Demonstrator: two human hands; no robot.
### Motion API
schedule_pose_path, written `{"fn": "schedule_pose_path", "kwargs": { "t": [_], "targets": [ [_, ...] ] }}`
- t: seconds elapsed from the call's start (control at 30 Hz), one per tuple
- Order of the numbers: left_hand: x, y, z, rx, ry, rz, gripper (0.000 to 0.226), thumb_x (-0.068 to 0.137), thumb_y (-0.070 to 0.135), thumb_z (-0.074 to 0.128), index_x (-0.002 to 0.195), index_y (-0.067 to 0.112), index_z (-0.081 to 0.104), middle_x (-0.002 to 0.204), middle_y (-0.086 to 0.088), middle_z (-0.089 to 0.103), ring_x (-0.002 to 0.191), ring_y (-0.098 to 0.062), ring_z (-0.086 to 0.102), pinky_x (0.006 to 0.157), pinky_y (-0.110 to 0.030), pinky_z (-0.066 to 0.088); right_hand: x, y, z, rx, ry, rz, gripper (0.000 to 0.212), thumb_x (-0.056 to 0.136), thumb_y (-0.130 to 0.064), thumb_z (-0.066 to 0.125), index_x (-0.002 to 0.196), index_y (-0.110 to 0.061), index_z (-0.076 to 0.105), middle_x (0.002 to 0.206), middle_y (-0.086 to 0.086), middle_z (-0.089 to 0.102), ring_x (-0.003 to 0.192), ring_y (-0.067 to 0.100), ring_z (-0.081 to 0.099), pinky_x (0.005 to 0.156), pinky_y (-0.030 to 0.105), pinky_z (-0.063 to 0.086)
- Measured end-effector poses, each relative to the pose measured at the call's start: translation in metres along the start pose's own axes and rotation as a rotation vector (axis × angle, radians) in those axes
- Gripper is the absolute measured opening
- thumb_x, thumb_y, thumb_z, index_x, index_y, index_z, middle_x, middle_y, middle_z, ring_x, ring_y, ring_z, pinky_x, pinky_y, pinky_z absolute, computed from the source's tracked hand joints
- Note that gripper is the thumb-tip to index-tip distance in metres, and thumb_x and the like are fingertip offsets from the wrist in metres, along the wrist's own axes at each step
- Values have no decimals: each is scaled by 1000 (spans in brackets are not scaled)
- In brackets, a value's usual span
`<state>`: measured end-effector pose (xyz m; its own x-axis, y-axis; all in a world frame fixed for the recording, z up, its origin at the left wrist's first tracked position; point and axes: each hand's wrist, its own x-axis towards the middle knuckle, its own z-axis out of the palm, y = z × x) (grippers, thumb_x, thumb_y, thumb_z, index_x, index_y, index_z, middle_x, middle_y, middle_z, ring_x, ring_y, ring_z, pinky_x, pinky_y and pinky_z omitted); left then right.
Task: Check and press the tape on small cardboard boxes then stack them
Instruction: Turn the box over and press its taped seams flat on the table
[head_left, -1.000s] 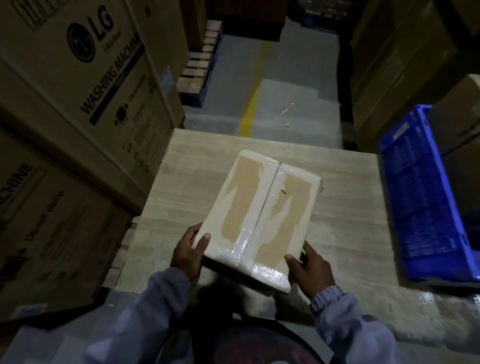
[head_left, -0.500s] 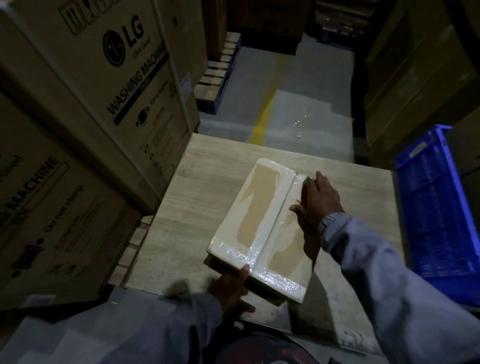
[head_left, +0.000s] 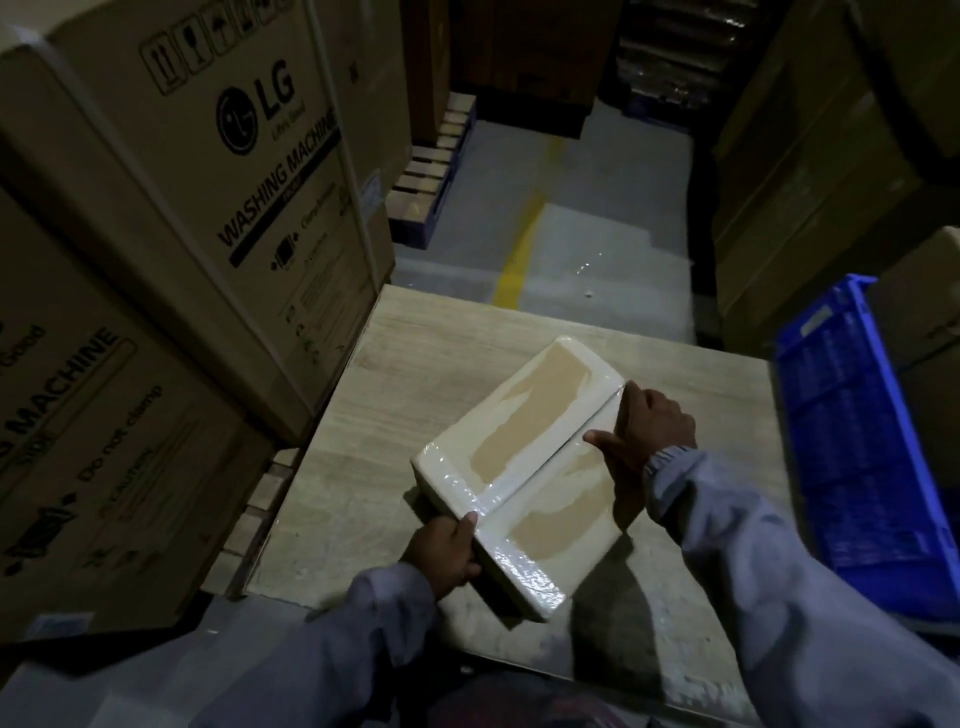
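The blue crate (head_left: 852, 441) stands at the right side of the table (head_left: 363, 467). It is tipped so I only see its mesh wall, and I cannot tell what is in it. On the left side of the table stand the big washing machine boxes (head_left: 208, 208), all closed up.

The small cardboard box (head_left: 524, 421) is on the table, near the middle and a bit toward the right side. It sits at a slant to the table's edges. It is flat and long, with shiny pale tape (head_left: 530, 566) round its edges that glints in the dim light. Two bare brown patches show on top. A seam (head_left: 545, 467) runs down the middle from end to end. I cannot tell if the end at the table's near edge lies flat or is lifted a bit.

My left hand (head_left: 441, 551) grips that near end — fingers curled under it, thumb on top right at the seam. My right hand (head_left: 644, 431) lies spread on top at the end by the table's far edge, not wrapped round anything — thumb stretched out to the seam.
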<state>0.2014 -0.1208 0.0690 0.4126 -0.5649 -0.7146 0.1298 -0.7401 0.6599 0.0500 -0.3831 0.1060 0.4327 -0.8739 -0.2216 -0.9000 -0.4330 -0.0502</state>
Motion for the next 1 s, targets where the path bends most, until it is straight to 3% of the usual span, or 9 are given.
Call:
{"fn": "schedule_pose_path", "kwargs": {
  "t": [0.07,0.17,0.3,0.4,0.6,0.73,0.87,1.0],
  "targets": [
    [10,6,-10,68,58,29,65,88,62,40,72,4,64,65,-12,69,58,-28,66,59,-33,53,-14,4,4,-15,7,97,103,67,-84,53,143,-18,30,135,12,47,117,33,48,98,46,38],
    [21,25,-21,266,148,106,61,93,57,39,95,3,69,97,-17,72,91,-33,67,83,-36,53,-38,11,10,10,21,205,102,71,-85,46,144,-17,28,132,14,48,113,33,48,96,44,38],
    [27,44,-24,348,125,231,36,99,38,47,125,17,59,120,-10,66,106,-31,61,82,-28,45,-67,23,17,99,-3,313,91,74,-79,49,139,-18,33,126,13,50,108,31,48,91,41,42],
    [32,46,-20,334,113,300,47,99,36,47,145,31,39,126,-11,63,110,-34,60,86,-29,45,-93,27,21,221,-9,388,84,76,-73,55,136,-18,35,125,13,49,110,31,47,91,42,43],
    [42,55,-11,389,106,358,53,101,36,43,151,35,28,127,-14,62,111,-38,59,91,-35,46,-123,39,21,464,50,443,65,78,-56,68,125,-16,48,118,9,58,108,28,54,93,44,46],
    [50,61,-9,366,77,369,49,100,36,44,148,34,35,128,-12,61,111,-37,58,92,-35,46,-128,45,16,725,73,653,56,83,-34,71,130,-13,50,122,11,61,109,29,58,86,35,45],
    [55,70,-7,359,63,401,43,100,31,46,143,31,44,126,-7,64,109,-34,59,85,-31,43,-126,55,15,822,78,724,39,87,-26,66,123,-15,56,121,10,63,106,27,58,86,37,46],
    [54,87,2,371,63,413,38,100,30,47,138,32,50,116,-5,66,98,-30,59,79,-29,40,-115,71,10,858,81,705,38,88,-23,64,125,-14,57,121,10,62,106,26,57,84,32,42]
  ]
}}
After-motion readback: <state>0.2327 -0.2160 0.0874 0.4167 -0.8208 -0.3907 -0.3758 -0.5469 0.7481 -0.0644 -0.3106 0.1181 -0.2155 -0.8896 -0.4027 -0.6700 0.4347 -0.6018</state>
